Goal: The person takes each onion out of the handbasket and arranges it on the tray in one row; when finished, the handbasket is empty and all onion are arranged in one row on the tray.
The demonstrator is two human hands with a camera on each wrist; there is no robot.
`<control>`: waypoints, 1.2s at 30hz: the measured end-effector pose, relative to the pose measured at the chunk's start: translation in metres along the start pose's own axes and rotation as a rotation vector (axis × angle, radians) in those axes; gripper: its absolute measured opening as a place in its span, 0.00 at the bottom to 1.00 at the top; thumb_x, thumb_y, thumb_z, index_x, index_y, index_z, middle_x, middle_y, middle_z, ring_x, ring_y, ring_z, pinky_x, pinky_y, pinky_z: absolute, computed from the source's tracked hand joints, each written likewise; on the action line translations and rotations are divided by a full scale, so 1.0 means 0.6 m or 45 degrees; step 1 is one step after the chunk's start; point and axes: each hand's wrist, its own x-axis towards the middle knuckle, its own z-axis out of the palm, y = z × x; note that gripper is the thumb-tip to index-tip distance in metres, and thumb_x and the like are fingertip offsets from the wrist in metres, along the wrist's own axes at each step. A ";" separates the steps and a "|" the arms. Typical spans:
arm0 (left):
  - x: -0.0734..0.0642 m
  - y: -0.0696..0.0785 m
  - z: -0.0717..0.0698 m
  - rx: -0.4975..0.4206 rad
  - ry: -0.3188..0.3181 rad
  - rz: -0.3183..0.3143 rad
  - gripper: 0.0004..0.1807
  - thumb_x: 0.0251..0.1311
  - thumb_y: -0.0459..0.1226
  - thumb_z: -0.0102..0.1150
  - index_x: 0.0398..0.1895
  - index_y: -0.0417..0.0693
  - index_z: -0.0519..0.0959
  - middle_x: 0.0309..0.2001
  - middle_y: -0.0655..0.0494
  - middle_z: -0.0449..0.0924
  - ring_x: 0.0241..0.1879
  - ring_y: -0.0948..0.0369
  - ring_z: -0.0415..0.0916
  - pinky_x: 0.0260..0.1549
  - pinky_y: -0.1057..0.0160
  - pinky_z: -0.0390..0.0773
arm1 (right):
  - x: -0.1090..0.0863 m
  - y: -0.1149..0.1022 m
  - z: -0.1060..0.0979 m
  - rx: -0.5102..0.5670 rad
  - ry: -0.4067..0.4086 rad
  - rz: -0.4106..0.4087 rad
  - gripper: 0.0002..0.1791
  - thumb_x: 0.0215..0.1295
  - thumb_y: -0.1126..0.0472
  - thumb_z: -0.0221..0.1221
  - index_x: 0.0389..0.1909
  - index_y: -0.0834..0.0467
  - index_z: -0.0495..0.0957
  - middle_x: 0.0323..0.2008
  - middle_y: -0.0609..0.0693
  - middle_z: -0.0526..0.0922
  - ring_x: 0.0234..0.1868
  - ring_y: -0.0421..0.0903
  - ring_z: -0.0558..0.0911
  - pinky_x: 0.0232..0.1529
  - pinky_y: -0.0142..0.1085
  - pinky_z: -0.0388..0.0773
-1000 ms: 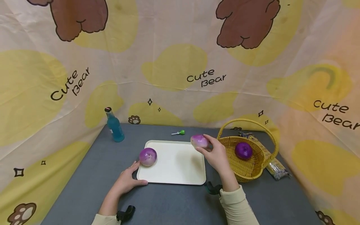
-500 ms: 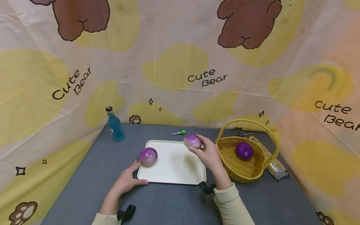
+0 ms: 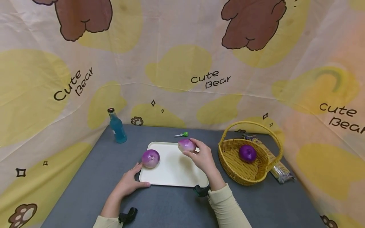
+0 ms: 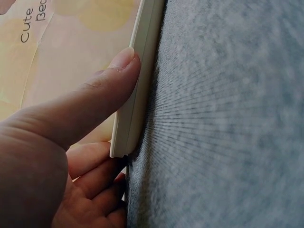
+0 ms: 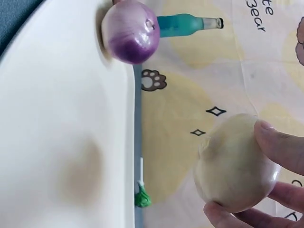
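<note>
In the head view, my right hand (image 3: 201, 157) holds a purple-and-white onion (image 3: 186, 145) over the far part of the white tray (image 3: 176, 172). The right wrist view shows the thumb and fingers around this onion's pale side (image 5: 237, 166), with its shadow falling on the tray. A second purple onion (image 3: 150, 158) rests at the tray's left edge. My left hand (image 3: 129, 182) braces the tray's near left corner, thumb (image 4: 121, 76) along the front rim and fingers by the left side.
A yellow wicker basket (image 3: 242, 175) with a dark purple onion (image 3: 247, 153) inside stands on the right, its tall handle arching up. Behind it lies a long plastic packet (image 3: 280, 171). A blue bottle (image 3: 117, 129) and a green lollipop (image 3: 184, 134) are toward the back.
My right hand has moved left with the onion, from beside the basket to over the tray. The left hand and the tray look still.
</note>
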 end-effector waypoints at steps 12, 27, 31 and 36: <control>0.002 -0.001 0.000 -0.002 0.020 0.031 0.62 0.43 0.58 0.79 0.79 0.47 0.57 0.79 0.38 0.50 0.78 0.37 0.46 0.69 0.29 0.53 | 0.006 0.003 0.057 0.029 -0.071 -0.015 0.36 0.55 0.58 0.75 0.65 0.59 0.76 0.61 0.58 0.80 0.60 0.54 0.80 0.52 0.40 0.84; 0.003 -0.002 0.001 0.008 0.018 0.022 0.62 0.43 0.59 0.78 0.79 0.48 0.57 0.79 0.37 0.50 0.78 0.35 0.46 0.68 0.28 0.54 | 0.007 0.023 0.118 0.049 -0.119 -0.002 0.34 0.54 0.61 0.76 0.63 0.62 0.78 0.58 0.60 0.82 0.58 0.54 0.81 0.52 0.38 0.84; 0.003 -0.003 0.001 0.009 0.020 0.027 0.62 0.43 0.59 0.78 0.79 0.47 0.57 0.79 0.37 0.50 0.78 0.36 0.47 0.68 0.28 0.54 | 0.006 0.030 0.125 -0.002 -0.146 -0.002 0.33 0.54 0.60 0.76 0.62 0.62 0.78 0.57 0.60 0.83 0.57 0.54 0.81 0.53 0.42 0.84; 0.003 -0.002 0.000 0.001 0.017 0.030 0.62 0.43 0.59 0.78 0.79 0.47 0.57 0.79 0.37 0.49 0.78 0.36 0.46 0.69 0.28 0.54 | 0.004 0.036 0.132 -0.040 -0.205 -0.014 0.32 0.55 0.62 0.75 0.62 0.62 0.78 0.57 0.62 0.82 0.56 0.56 0.82 0.53 0.46 0.84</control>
